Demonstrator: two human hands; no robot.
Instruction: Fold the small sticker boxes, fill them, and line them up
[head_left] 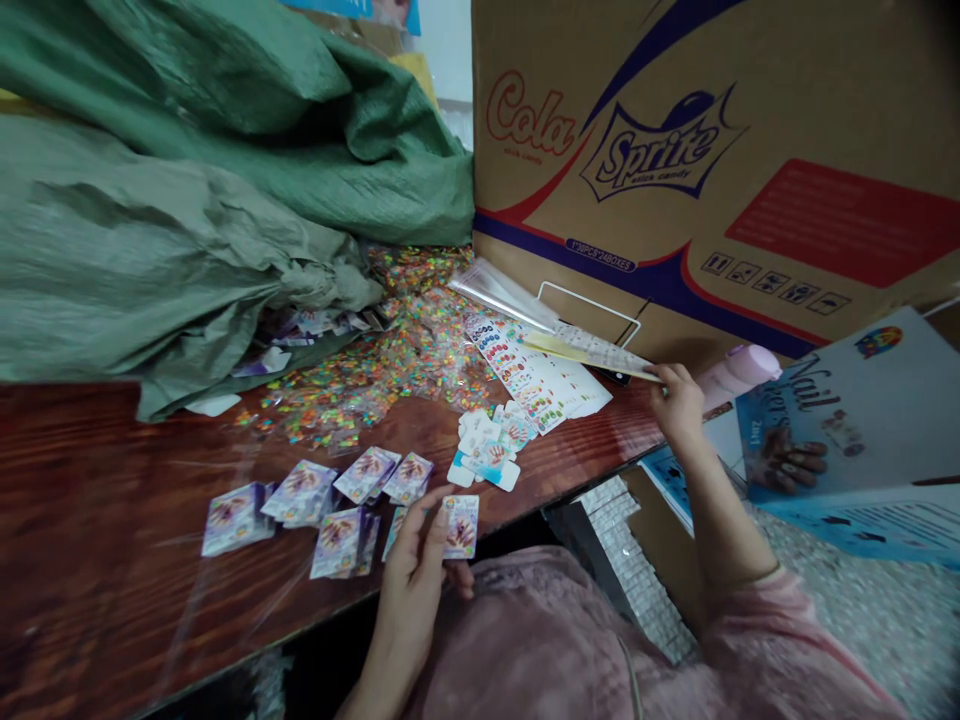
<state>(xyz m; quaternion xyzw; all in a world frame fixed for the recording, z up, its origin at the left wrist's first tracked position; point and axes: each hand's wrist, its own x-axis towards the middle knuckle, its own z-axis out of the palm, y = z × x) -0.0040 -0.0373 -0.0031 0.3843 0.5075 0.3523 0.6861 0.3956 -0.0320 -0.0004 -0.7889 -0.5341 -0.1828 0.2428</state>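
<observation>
Pinching a printed card (pixel 462 527) at the near edge of the table (pixel 112 480), the left hand (pixel 414 560) is holding it while the right hand (pixel 679 405) is gripping a pale sheet (pixel 592 352), stacked packs (pixel 301 488) seemingly done, loose cards (pixel 491 452) apparently waiting.

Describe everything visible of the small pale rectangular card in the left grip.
The small pale rectangular card, apparently printed paper, shows purple tints, a darker central picture and blurred lettering. Looking flat, it faces the camera, left side in the left grip, near the edge of the brown wooden table. Its back is hidden.
</observation>
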